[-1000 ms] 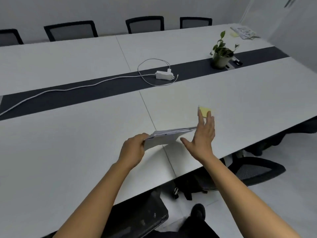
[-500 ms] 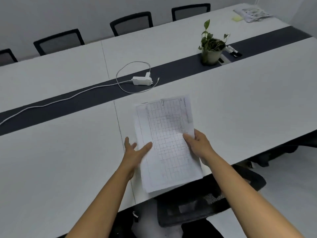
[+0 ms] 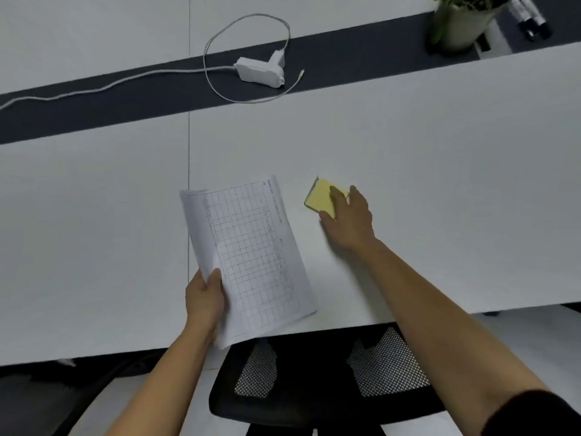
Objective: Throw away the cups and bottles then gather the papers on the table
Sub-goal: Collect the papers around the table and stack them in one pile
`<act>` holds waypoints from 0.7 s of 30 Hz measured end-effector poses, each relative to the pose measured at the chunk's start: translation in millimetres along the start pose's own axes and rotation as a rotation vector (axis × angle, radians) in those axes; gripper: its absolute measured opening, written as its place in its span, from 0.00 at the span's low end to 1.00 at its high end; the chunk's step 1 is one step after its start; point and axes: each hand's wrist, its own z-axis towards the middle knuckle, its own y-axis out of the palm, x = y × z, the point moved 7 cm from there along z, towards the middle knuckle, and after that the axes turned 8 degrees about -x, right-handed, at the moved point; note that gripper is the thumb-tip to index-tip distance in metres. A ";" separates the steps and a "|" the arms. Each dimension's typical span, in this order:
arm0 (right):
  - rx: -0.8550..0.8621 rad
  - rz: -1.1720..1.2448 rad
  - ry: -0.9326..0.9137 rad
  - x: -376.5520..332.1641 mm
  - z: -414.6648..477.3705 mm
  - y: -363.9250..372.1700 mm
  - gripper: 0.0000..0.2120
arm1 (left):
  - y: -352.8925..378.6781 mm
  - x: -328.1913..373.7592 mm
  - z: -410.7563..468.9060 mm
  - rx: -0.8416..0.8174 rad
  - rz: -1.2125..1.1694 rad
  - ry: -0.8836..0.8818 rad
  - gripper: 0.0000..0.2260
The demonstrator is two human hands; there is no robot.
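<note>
Stretching across the whole view is a pale white desk (image 3: 440, 146) with a dark grey strip (image 3: 94, 111) running along it beyond the stack of white gridded paper sheets (image 3: 251, 259), which serves as the landmark. On that strip, past the stack, lie a white power adapter (image 3: 259, 72) and its looped white cable (image 3: 125, 81); farther right a potted green plant (image 3: 462, 23) is cut off by the top of the frame. The left hand (image 3: 204, 302) clenches the stack's near left corner, thumb on top, the near edge overhanging the desk's rim. Just right of the stack, the right hand (image 3: 349, 217) rests on a small yellow sticky-note pad (image 3: 319, 198) (whether the grip has closed on it I cannot tell). Below the stack, a black mesh office chair (image 3: 314, 379) sits tucked close. Bare desk lies left of the stack.
</note>
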 end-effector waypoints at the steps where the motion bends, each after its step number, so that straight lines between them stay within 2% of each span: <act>1: -0.003 -0.073 -0.004 -1.5 12.7 3.7 0.32 | -2.7 -7.3 3.2 0.022 0.014 -0.011 0.12; 5: 0.037 -0.278 -0.096 -10.6 29.6 26.0 0.28 | -1.6 -31.5 11.1 0.049 0.042 -0.062 0.14; 7: 0.052 -0.299 -0.110 -8.5 21.3 32.0 0.29 | 2.7 -39.8 10.1 0.051 0.053 -0.095 0.15; 11: 0.018 -0.206 -0.043 6.8 -3.5 31.2 0.41 | 12.5 -39.9 10.3 0.017 0.064 -0.096 0.17; 14: -0.070 0.015 0.108 27.1 -33.0 41.5 0.45 | 16.6 -30.1 14.8 -0.043 0.071 -0.067 0.17; 19: -0.085 0.353 0.322 40.3 -85.4 51.7 0.23 | 9.2 0.8 8.5 -0.154 0.082 0.022 0.15; 21: 0.037 0.588 0.360 43.1 -115.9 45.6 0.19 | 3.8 20.3 -0.6 -0.214 0.085 0.092 0.14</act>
